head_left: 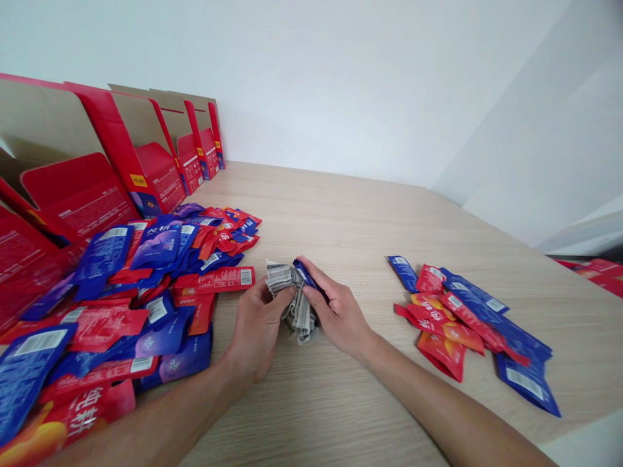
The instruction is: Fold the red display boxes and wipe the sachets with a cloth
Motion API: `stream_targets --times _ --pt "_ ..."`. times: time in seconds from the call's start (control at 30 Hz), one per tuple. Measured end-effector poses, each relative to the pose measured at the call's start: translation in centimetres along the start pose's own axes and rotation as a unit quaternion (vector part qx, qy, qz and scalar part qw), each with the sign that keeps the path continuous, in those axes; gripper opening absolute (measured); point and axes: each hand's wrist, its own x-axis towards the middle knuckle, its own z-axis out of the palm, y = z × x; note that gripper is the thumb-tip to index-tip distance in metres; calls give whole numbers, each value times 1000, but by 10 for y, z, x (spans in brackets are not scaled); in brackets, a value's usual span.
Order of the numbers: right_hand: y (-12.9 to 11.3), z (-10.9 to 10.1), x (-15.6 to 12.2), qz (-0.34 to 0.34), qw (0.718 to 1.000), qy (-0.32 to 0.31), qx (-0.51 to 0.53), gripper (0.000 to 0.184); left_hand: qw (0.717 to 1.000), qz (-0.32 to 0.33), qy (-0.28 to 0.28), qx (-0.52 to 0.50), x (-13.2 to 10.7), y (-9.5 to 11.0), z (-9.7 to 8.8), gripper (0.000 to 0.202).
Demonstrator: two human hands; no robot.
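Observation:
A grey striped cloth (302,319) is bunched up at the middle of the table. My left hand (254,327) grips the cloth at its left side, the thumb pressed on top. My right hand (343,318) is closed around a small blue packet (308,277), seen nearly edge-on. The cloth touches this packet, and my right thumb lies across it. My right fingers are mostly hidden behind the packet.
Left of my hands lies a heap of red and blue packets (163,311). Several open red cardboard boxes (158,172) stand behind it. A smaller group of packets (438,318) lies to the right on the wooden table (331,207). A white wall (341,84) rises at the back.

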Motion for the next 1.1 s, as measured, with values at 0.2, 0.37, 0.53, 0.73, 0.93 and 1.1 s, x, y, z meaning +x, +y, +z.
stream_targets --times 0.2,0.37,0.53,0.73,0.93,1.1 --pt "-16 -15 7 68 982 154 82 50 1000 -18 -1 -18 8 -2 -4 43" --pt "-4 -8 12 83 984 109 114 59 997 -49 -23 -50 7 -1 -3 45" --pt "5 9 8 7 991 123 -56 17 997 -47 -11 -56 5 -1 -3 48" --pt "-13 21 -2 36 995 76 -53 32 999 -20 8 -46 4 0 -5 47" --pt "-20 19 -2 79 991 45 -95 29 999 -1 0 -34 8 0 -8 45" --pt "-20 5 2 55 997 30 -55 33 999 13 6 -35 12 2 -8 46"
